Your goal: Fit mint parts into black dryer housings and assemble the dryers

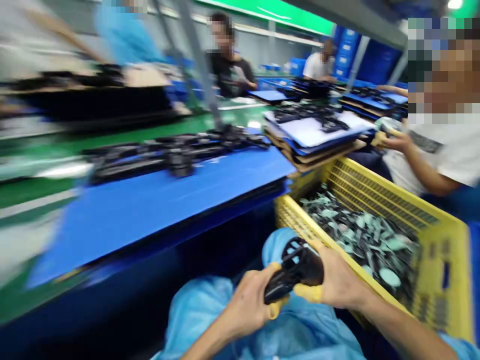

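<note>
Both hands hold one black plastic part (296,270) above my lap, which is covered in light blue cloth. The part has a round, spoked opening at its upper end and a narrower lower end. My left hand (253,297), with yellow coverings on its fingertips, is closed round the narrow end. Round the wide end, my right hand (335,277) grips with similar yellow fingertips. Just right of that hand stands a yellow crate (378,285), holding many black and pale green pieces (360,230).
A blue sheet (180,200) on the green bench carries a row of black parts (176,152). Farther right, stacked boards (318,132) bear more black parts. A co-worker (438,150) sits beyond the crate; others work across the bench. A grey post (200,65) rises behind the sheet.
</note>
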`<state>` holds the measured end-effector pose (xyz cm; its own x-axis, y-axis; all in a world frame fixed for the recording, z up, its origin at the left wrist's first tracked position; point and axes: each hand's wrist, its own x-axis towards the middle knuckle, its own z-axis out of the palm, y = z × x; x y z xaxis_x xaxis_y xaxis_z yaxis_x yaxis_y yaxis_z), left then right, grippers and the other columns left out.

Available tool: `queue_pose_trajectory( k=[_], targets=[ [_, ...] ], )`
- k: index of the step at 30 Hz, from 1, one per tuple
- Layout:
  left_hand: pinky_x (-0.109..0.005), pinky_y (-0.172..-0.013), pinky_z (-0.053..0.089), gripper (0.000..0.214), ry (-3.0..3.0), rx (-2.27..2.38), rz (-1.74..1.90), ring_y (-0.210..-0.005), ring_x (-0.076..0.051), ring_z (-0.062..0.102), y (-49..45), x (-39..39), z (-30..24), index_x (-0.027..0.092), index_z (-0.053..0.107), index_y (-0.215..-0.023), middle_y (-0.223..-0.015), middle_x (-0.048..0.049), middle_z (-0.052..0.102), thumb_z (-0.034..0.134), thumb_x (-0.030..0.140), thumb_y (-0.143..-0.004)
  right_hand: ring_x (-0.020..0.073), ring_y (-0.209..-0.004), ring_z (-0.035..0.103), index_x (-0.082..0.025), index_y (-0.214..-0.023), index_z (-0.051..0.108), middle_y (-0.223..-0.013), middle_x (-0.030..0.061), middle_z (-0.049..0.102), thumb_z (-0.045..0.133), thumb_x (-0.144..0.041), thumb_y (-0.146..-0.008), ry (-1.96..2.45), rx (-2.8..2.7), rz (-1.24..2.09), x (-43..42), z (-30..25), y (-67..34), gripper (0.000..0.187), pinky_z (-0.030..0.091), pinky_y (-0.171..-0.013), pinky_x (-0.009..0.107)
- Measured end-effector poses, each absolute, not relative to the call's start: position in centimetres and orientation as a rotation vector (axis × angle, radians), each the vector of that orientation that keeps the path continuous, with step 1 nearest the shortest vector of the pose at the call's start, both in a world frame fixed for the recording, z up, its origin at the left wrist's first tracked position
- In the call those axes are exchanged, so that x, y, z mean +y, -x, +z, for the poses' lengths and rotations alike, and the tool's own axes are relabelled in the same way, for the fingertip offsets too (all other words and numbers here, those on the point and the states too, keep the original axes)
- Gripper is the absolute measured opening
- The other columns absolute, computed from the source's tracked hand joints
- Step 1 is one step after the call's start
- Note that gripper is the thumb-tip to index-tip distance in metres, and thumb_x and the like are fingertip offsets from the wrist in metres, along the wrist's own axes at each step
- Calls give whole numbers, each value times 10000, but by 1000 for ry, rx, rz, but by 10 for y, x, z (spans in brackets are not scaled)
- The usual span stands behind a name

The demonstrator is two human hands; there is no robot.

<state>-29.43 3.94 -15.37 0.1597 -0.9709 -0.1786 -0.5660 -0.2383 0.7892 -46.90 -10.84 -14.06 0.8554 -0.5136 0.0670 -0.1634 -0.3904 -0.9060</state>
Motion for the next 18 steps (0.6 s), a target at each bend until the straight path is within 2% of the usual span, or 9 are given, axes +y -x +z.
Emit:
queue_pose_trajectory(
  k=[2,4,7,10,12,13,14,16,18],
  targets=[
    [-239,-576,325,149,-1912,-1530,-800,-570,-130,461,291,22,-153,170,564,-764,-637,13,555,547,302,-698,254,-907,721,-165,-1292,565,-1042,91,734,777,-421,-696,2084,495,-663,-109,-139,481,682,611,-826,380],
    [-235,-540,287,170,-1850,-1593,-815,-522,-112,395,296,1,-151,186,487,-656,-565,29,487,570,333,-671,277,-1007,711,-130,-1322,541,-1122,138,723,767,-430,-696,2159,516,-826,-113,-136,498,730,595,-904,391],
    [-230,-511,245,210,-1611,-1651,-1252,-526,-91,320,326,-32,-141,191,448,-663,-564,48,433,595,339,-684,241,-873,720,-118,-1315,536,-1030,113,737,770,-419,-698,2061,703,-796,-118,-126,536,726,605,-778,332],
    [-217,-518,294,227,-1430,-1607,-1589,-574,-95,365,378,-69,-123,166,519,-746,-629,34,487,656,342,-703,174,-707,683,-142,-1305,524,-939,56,732,786,-393,-704,1920,847,-732,-127,-110,590,702,572,-626,268],
    [-216,-574,401,337,-1327,-1578,-1674,-652,-121,483,414,-99,-111,135,621,-934,-766,-7,602,742,356,-710,163,-718,676,-172,-1261,552,-954,49,725,816,-395,-707,1900,937,-746,-137,-98,641,652,557,-609,250],
    [-231,-623,462,511,-1272,-1560,-1683,-712,-141,550,429,-113,-105,137,627,-1134,-911,-39,658,790,366,-707,165,-737,677,-185,-1223,580,-965,53,722,826,-412,-717,1894,1036,-785,-144,-92,671,607,554,-616,253],
    [-253,-668,509,732,-1230,-1532,-1659,-768,-161,604,441,-127,-100,168,546,-1347,-1074,-70,672,826,380,-705,174,-768,682,-193,-1194,605,-999,68,719,825,-443,-735,1871,1181,-846,-151,-87,705,567,557,-641,268],
    [-301,-735,567,1006,-1226,-1474,-1543,-846,-195,673,450,-147,-92,243,308,-1567,-1281,-115,634,841,428,-735,167,-720,662,-189,-1157,642,-981,91,712,777,-531,-800,1689,1686,-993,-165,-83,780,513,536,-638,305],
    [-335,-780,589,971,-1344,-1449,-1435,-881,-225,705,440,-155,-90,240,272,-1593,-1267,-135,659,788,485,-808,165,-724,637,-166,-1064,653,-995,131,697,746,-575,-822,1501,2241,-1030,-175,-96,856,484,504,-677,350]
  ],
)
